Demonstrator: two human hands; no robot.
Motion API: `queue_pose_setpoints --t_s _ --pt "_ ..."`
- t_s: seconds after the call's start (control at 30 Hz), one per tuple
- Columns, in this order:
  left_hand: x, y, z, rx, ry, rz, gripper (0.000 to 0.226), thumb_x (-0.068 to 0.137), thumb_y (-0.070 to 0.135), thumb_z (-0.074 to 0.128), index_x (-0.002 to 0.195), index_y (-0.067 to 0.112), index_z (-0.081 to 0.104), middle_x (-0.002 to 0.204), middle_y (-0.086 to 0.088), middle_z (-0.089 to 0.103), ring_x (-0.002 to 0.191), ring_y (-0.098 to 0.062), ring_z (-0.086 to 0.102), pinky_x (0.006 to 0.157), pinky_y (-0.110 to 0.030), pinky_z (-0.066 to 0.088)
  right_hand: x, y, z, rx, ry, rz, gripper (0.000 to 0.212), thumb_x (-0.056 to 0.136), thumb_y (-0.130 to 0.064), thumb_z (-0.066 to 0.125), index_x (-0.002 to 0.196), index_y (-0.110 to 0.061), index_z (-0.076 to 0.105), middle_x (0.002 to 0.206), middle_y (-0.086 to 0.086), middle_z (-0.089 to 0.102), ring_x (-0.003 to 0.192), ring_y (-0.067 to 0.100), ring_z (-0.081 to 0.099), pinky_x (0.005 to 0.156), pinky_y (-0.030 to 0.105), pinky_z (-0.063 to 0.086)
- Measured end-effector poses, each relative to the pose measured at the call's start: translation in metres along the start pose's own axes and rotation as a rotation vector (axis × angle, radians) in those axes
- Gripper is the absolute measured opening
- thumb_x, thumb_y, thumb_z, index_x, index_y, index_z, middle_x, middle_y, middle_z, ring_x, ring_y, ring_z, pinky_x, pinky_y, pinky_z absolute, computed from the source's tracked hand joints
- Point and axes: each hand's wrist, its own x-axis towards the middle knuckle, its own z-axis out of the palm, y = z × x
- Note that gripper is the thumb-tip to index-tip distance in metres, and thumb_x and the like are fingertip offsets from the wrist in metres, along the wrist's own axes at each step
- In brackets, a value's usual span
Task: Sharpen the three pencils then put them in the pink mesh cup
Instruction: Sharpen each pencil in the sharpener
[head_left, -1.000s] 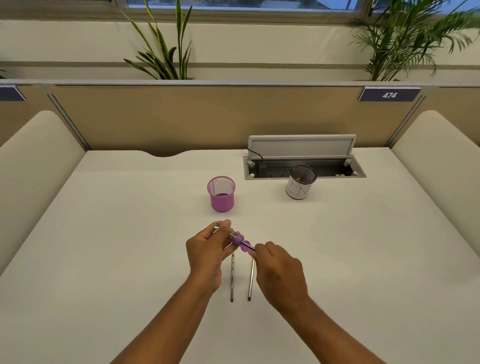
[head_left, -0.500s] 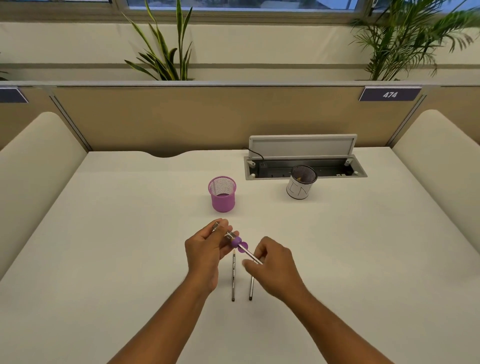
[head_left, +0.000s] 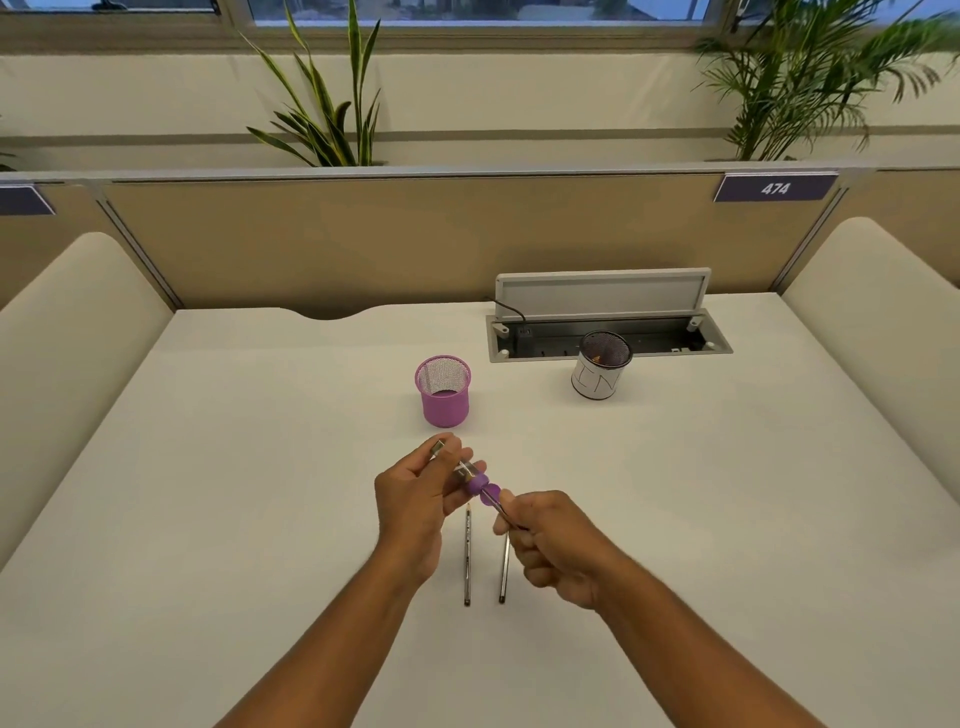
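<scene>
My left hand (head_left: 415, 499) is shut on a small purple sharpener (head_left: 482, 489) with a silvery part running back between the fingers. My right hand (head_left: 550, 540) grips a thin dark pencil (head_left: 503, 514) whose far end goes into the sharpener. Both hands hover just above the white desk (head_left: 260, 519). Two more pencils lie side by side on the desk under the hands, the left pencil (head_left: 467, 561) and the right pencil (head_left: 504, 571), tips pointing away from me. The pink mesh cup (head_left: 444, 400) stands upright beyond my left hand and looks empty.
A black mesh cup with a white paper label (head_left: 597, 376) stands at the back right, by an open cable box (head_left: 608, 340) with its lid raised. Cream padded dividers flank the desk, and a tan partition closes the back.
My right hand has shifted and turned slightly while holding the pencil against the sharpener. My left hand, the two pencils on the desk and the cups have stayed put.
</scene>
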Motion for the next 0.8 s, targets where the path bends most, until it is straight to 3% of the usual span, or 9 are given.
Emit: queue_pose_setpoints --t_s 0.07,0.17,0.23,0.3,0.43,0.53,0.63,0.67,0.8 --pt "0.0 0.001 0.0 0.003 -0.003 0.0 0.031 0.082 0.029 0.086 0.108 0.013 0.081 0.102 -0.018 0.083 0.092 -0.04 0.082 0.071 -0.04 0.067 -0.002 -0.004 0.001 -0.041 0.022 0.007 0.042 0.096 -0.046 0.065 0.085 -0.006 0.067 0.057 0.0 0.046 0.044 0.012 0.025 0.042 0.022 0.023" --pt "0.0 0.001 0.002 0.015 0.038 0.011 0.011 0.087 0.023 0.086 0.095 0.016 0.085 0.098 -0.018 0.083 0.089 -0.04 0.082 0.071 -0.04 0.068 -0.004 0.0 0.006 -0.44 0.27 -0.294 0.038 0.079 -0.046 0.08 0.077 -0.015 0.06 0.061 -0.006 0.056 0.047 0.009 0.039 0.044 0.023 0.034" --pt "0.001 -0.001 0.003 0.035 0.072 0.013 0.005 0.088 0.021 0.087 0.09 0.017 0.086 0.093 -0.017 0.083 0.085 -0.04 0.083 0.069 -0.038 0.068 -0.001 0.009 0.007 -0.824 0.43 -0.618 0.029 0.082 -0.031 0.079 0.075 -0.019 0.053 0.065 -0.007 0.053 0.054 0.011 0.043 0.051 0.026 0.038" --pt "-0.001 -0.001 0.006 0.045 0.107 0.01 0.002 0.088 0.019 0.086 0.087 0.017 0.086 0.087 -0.015 0.083 0.081 -0.039 0.083 0.068 -0.037 0.068 0.0 0.016 0.003 -1.211 0.595 -0.889 0.026 0.089 -0.027 0.075 0.076 -0.018 0.054 0.068 -0.004 0.052 0.054 0.017 0.041 0.045 0.031 0.036" --pt "-0.004 -0.004 0.008 0.055 0.12 0.03 0.007 0.091 0.019 0.084 0.084 0.019 0.085 0.084 -0.017 0.083 0.08 -0.038 0.083 0.07 -0.036 0.068 0.0 0.02 -0.001 -1.438 0.671 -1.049 0.022 0.09 -0.02 0.075 0.075 -0.014 0.06 0.064 0.0 0.053 0.052 0.02 0.04 0.04 0.032 0.034" --pt "-0.001 -0.002 0.005 0.07 0.094 0.026 0.006 0.092 0.019 0.083 0.087 0.018 0.085 0.087 -0.016 0.083 0.083 -0.038 0.083 0.071 -0.038 0.068 0.001 0.014 0.006 -1.188 0.471 -0.755 0.03 0.097 -0.029 0.066 0.071 -0.016 0.06 0.06 -0.003 0.051 0.051 0.018 0.038 0.046 0.03 0.031" --pt "0.0 0.002 -0.001 0.027 0.017 -0.001 0.024 0.088 0.026 0.084 0.104 0.009 0.082 0.097 -0.018 0.083 0.09 -0.039 0.082 0.073 -0.04 0.068 -0.001 -0.012 -0.002 -0.214 0.066 -0.062 0.032 0.097 -0.032 0.062 0.074 -0.011 0.072 0.057 0.0 0.047 0.045 0.014 0.027 0.043 0.023 0.023" --pt "-0.001 0.002 -0.002 0.017 -0.005 -0.009 0.034 0.084 0.03 0.085 0.11 0.008 0.08 0.099 -0.018 0.083 0.091 -0.038 0.082 0.074 -0.04 0.068 -0.002 -0.015 -0.004 -0.072 -0.021 0.06 0.03 0.098 -0.03 0.061 0.081 -0.008 0.074 0.058 0.001 0.047 0.045 0.013 0.024 0.041 0.022 0.021" --pt "0.001 0.003 0.0 0.041 0.009 0.008 0.031 0.086 0.027 0.084 0.112 0.01 0.079 0.102 -0.018 0.083 0.092 -0.037 0.082 0.076 -0.043 0.068 -0.005 -0.012 0.002 -0.157 0.037 -0.023 0.037 0.09 -0.039 0.073 0.091 -0.002 0.068 0.061 0.003 0.059 0.043 0.012 0.03 0.04 0.023 0.026"
